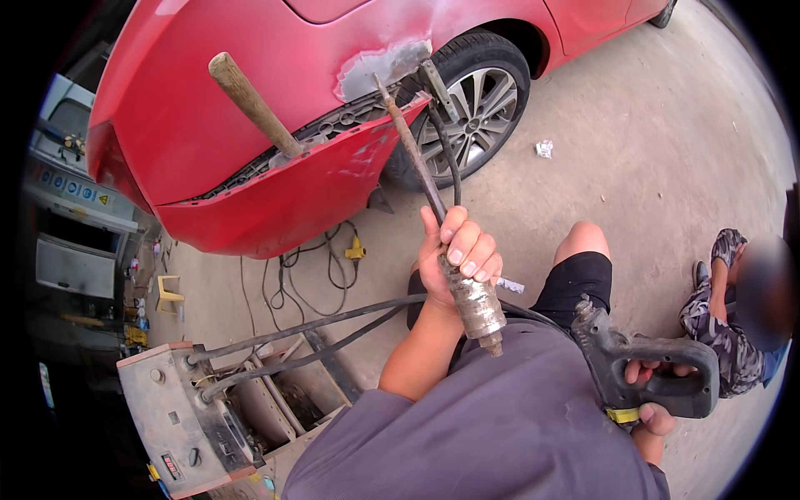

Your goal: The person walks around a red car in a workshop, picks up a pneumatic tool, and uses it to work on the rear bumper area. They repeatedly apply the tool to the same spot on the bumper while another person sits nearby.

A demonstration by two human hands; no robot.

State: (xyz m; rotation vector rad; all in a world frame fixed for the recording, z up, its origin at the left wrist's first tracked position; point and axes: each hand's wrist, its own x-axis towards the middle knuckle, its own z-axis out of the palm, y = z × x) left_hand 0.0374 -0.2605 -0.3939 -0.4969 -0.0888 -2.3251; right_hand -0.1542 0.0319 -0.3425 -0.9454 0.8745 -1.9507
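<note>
My left hand (460, 250) is wrapped around a slide hammer, a long rusty rod with a scuffed metal cylinder (477, 304) at its near end. The rod's far tip lies against or just in front of a bare-metal patch (379, 71) above the wheel of a red car (208, 50); contact cannot be told. In my right hand (654, 417) is a black spot-welding gun (604, 358) with a loop handle, held at my right side, fingers through the loop. A wooden handle (254, 104) stands wedged in the gap between the body and the loosened red bumper (292, 204).
At lower left stands a grey welding machine (187, 425) on a cart, with thick black cables (333, 317) running across me. Thin cords and a yellow plug (356, 248) lie under the bumper. A person (729, 308) crouches at right. Crumpled paper (544, 149) lies beyond the wheel (475, 108).
</note>
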